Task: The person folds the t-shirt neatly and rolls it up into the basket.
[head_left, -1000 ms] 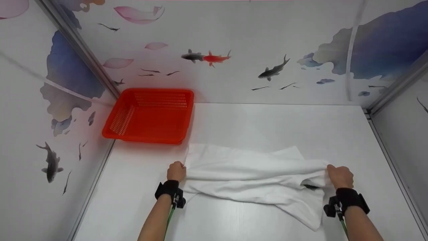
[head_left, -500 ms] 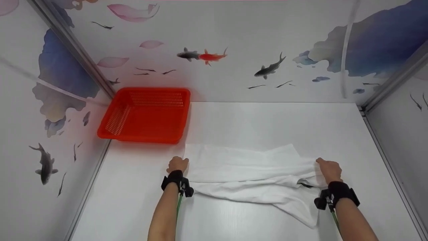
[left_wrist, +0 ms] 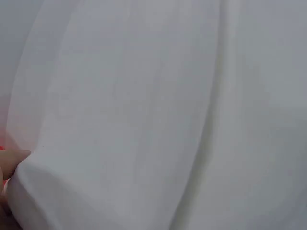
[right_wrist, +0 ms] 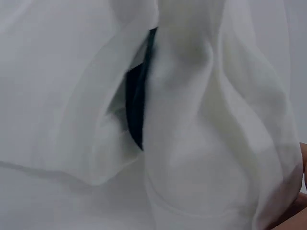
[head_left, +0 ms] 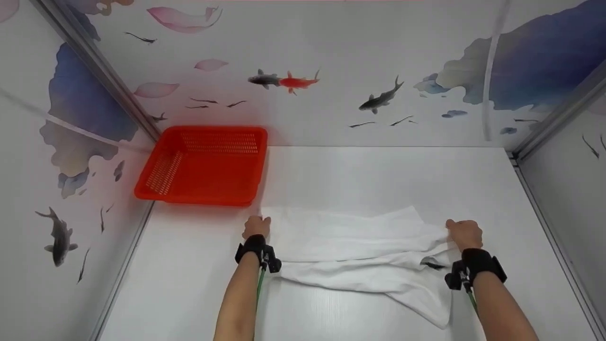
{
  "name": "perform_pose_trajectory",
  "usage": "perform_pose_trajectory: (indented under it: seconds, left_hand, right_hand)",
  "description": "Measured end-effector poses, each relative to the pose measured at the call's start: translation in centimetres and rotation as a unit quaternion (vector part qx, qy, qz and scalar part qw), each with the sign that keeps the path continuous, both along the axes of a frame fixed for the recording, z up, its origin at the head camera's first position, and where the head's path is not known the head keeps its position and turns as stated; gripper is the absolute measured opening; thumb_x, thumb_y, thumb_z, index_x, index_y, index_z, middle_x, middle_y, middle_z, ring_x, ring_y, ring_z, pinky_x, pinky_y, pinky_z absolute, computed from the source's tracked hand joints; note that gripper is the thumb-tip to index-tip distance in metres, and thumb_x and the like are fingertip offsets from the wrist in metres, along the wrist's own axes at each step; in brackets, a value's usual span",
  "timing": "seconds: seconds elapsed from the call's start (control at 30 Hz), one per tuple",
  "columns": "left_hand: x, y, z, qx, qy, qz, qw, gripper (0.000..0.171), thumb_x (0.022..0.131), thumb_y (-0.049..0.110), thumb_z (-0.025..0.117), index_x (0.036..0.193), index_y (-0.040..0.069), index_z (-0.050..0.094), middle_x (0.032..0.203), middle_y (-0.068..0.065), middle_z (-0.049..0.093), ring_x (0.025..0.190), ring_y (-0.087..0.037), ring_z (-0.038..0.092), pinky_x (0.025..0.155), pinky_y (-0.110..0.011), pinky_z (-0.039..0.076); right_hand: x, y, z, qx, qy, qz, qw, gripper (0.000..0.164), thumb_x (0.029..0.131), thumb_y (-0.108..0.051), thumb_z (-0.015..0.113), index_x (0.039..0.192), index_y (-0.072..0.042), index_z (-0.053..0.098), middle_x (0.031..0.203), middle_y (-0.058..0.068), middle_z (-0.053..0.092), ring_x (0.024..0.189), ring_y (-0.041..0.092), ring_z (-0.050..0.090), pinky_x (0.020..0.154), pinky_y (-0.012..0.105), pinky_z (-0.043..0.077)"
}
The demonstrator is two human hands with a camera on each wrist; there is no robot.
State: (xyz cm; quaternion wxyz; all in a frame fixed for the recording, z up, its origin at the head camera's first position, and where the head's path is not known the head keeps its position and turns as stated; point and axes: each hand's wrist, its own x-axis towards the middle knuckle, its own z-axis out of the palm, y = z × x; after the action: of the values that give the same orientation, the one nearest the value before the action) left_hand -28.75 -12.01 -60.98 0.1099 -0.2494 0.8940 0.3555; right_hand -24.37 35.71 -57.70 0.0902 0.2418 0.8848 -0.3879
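Observation:
A white shirt [head_left: 331, 237] lies spread sideways on the table, with a long fold running across it. My left hand [head_left: 256, 227] pinches its left edge near the far corner. In the left wrist view the thumb [left_wrist: 14, 160] presses on the fabric at the lower left. At the other end, my right hand [head_left: 465, 233] grips the gathered right edge. Beside it a dark patch [right_wrist: 136, 100] shows inside an opening in the folds. One loose point of the shirt hangs toward the front right. Fingertips of both hands are mostly hidden.
A red plastic basket [head_left: 213, 175] with perforated sides stands at the back left, just beyond my left hand. White panels with painted fish enclose the table [head_left: 378, 175] at the back and on both sides.
My left hand has moved up and to the right along the shirt's left edge, toward the far corner. The right hand has shifted slightly up. The head view has turned slightly.

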Motion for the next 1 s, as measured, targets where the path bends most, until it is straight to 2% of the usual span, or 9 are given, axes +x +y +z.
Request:
perform_pose_trajectory:
  seconds: [0.07,0.17,0.33,0.5,0.57,0.67,0.73,0.87,1.0]
  left_hand:
    - [-0.6,0.7,0.8,-0.014,0.010,-0.022,0.9996,0.036,0.088,0.021,0.049,0.116,-0.001,0.058,0.117,-0.017,0.058,0.105,-0.034,0.054,0.088,-0.048,0.040]
    - [-1.8,1.9,2.5,-0.031,0.030,-0.057,0.9974,0.035,0.089,0.017,0.049,0.117,-0.001,0.058,0.118,-0.015,0.058,0.106,-0.032,0.054,0.088,-0.045,0.042]
    - [-4.1,3.2,6.0,0.007,0.132,-0.068,0.9889,0.035,0.092,0.017,0.049,0.121,-0.002,0.055,0.119,-0.016,0.057,0.109,-0.030,0.053,0.091,-0.040,0.041]
    - [-5.9,2.7,7.1,0.086,0.255,-0.038,0.9624,0.039,0.093,0.018,0.049,0.127,-0.001,0.049,0.120,-0.019,0.055,0.107,-0.028,0.053,0.090,-0.038,0.042]
    - [-6.0,2.4,6.6,0.078,0.252,-0.036,0.9638,0.036,0.093,0.017,0.049,0.126,0.000,0.051,0.117,-0.018,0.057,0.104,-0.028,0.054,0.087,-0.038,0.043]
    - [-5.8,2.2,5.4,0.032,0.204,-0.040,0.9776,0.031,0.092,0.015,0.050,0.119,0.000,0.055,0.110,-0.017,0.060,0.097,-0.029,0.056,0.082,-0.040,0.045]
    - [-5.6,2.3,4.5,-0.004,0.176,-0.048,0.9833,0.029,0.091,0.013,0.051,0.116,0.000,0.058,0.108,-0.017,0.060,0.096,-0.031,0.057,0.081,-0.041,0.046]
    - [-5.5,2.9,3.5,-0.031,0.168,-0.062,0.9833,0.034,0.089,0.008,0.055,0.121,-0.001,0.053,0.114,-0.018,0.058,0.100,-0.032,0.056,0.085,-0.041,0.045]
    - [-5.2,3.3,3.0,-0.036,0.175,-0.076,0.9809,0.030,0.086,0.001,0.055,0.115,-0.001,0.055,0.103,-0.020,0.060,0.091,-0.032,0.056,0.081,-0.040,0.045]
  right_hand:
    - [-0.9,-0.1,0.6,-0.002,0.026,0.000,1.000,0.040,0.089,-0.022,0.038,0.057,-0.001,0.044,0.051,0.007,0.041,0.050,0.020,0.038,0.052,0.032,0.034]
    - [-2.6,-0.4,1.9,-0.016,0.045,0.018,0.999,0.039,0.090,-0.018,0.035,0.053,-0.012,0.030,0.046,-0.004,0.025,0.043,0.011,0.023,0.046,0.027,0.027]
    - [-5.2,-1.6,4.5,-0.033,0.125,0.010,0.992,0.030,0.093,-0.020,0.031,0.078,0.000,0.047,0.070,0.006,0.046,0.061,0.014,0.039,0.058,0.026,0.033]
    - [-6.2,-2.1,4.7,-0.040,0.274,-0.094,0.956,0.030,0.092,-0.020,0.032,0.097,0.002,0.052,0.100,0.013,0.055,0.079,0.013,0.045,0.068,0.022,0.033]
    - [-5.8,-1.6,3.9,-0.024,0.260,-0.098,0.960,0.029,0.092,-0.019,0.032,0.096,0.003,0.050,0.095,0.015,0.054,0.074,0.014,0.044,0.066,0.024,0.033]
    - [-4.8,-0.4,2.1,0.030,0.167,-0.030,0.985,0.028,0.092,-0.014,0.030,0.096,0.007,0.047,0.085,0.017,0.050,0.069,0.019,0.043,0.063,0.030,0.034]
    - [-4.2,0.1,1.1,0.054,0.112,0.018,0.992,0.028,0.093,-0.013,0.029,0.098,0.010,0.045,0.084,0.021,0.049,0.070,0.027,0.046,0.064,0.036,0.036]
    - [-3.9,0.6,0.0,0.035,0.083,0.060,0.994,0.033,0.094,-0.015,0.030,0.115,0.010,0.040,0.102,0.031,0.051,0.083,0.040,0.050,0.076,0.050,0.035]
    - [-4.4,0.6,-0.2,0.033,0.079,0.092,0.992,0.037,0.092,-0.010,0.029,0.122,0.006,0.043,0.113,0.032,0.050,0.089,0.041,0.051,0.079,0.055,0.032]
